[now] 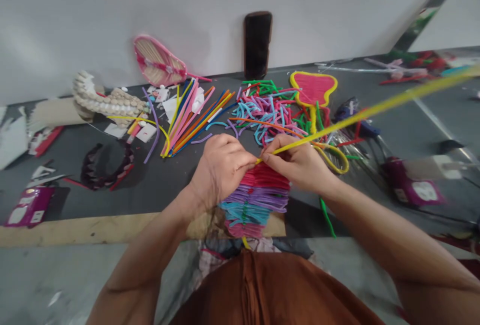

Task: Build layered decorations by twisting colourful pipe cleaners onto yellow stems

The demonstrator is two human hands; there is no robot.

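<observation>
Both hands meet over a stack of pipe cleaners [249, 205] in rows of red, purple, blue and pink, at the table's near edge. My left hand [227, 162] pinches the end of a long yellow pipe cleaner [337, 127] at the stack's top. Close beside it, my right hand [296, 162] grips the same yellow pipe cleaner between thumb and fingers. Its free length slants up to the far right, blurred. The left fingers hide part of the red row. A short yellow piece shows below the stack.
Behind the hands lies a heap of cut pipe cleaners [262, 110], with a bundle of long ones [191, 115] to its left. A phone [257, 45] leans on the wall. A pink-and-yellow fan shape [314, 89] lies right, a dark braided headband [107, 167] left, and purple boxes [30, 206] at both sides.
</observation>
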